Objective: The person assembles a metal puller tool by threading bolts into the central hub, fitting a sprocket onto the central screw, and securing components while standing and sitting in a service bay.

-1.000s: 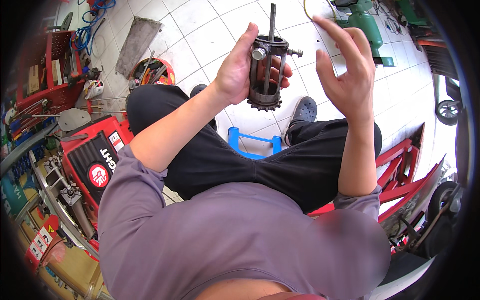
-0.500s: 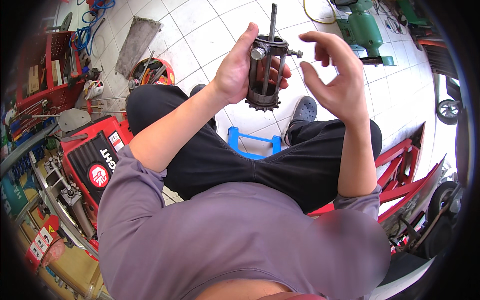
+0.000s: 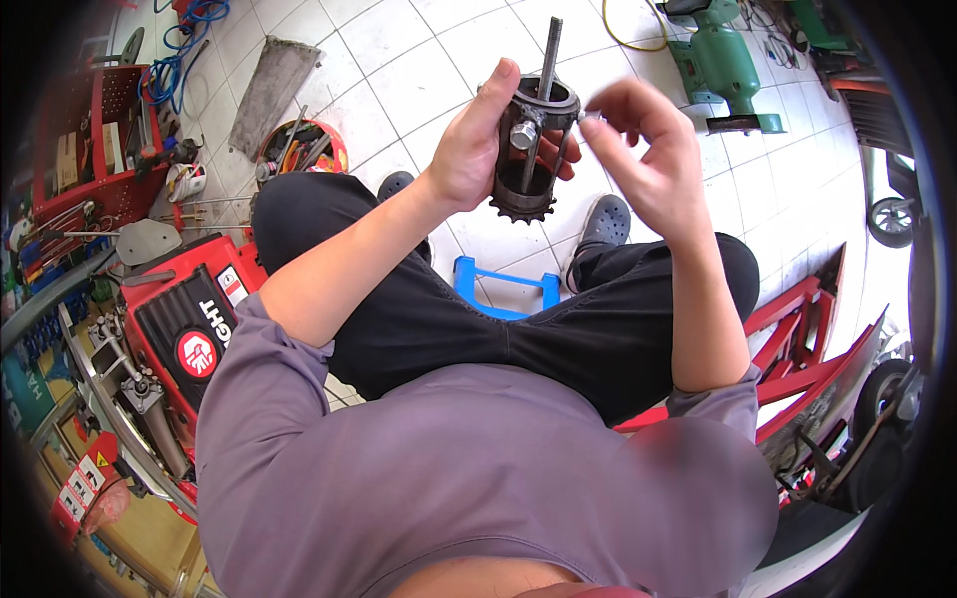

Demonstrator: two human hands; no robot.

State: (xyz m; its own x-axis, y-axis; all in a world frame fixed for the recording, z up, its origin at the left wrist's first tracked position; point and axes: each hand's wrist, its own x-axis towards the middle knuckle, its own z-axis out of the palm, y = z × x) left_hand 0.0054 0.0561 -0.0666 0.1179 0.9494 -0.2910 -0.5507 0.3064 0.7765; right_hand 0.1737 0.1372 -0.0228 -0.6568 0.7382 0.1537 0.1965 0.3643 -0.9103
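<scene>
The left hand (image 3: pixel 471 149) wraps around a toothed metal cage (image 3: pixel 548 119), while the half-curled right hand (image 3: pixel 655 164) is at its side bolt (image 3: pixel 582 116), grip unclear

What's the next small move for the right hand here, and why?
Probably pinch the side bolt between thumb and fingers: the right hand has its fingertips right at that bolt, while the left hand grips the toothed metal cage, holding it up off the floor. Blur hides whether the fingertips touch the bolt, so that's a judgement call.
</scene>
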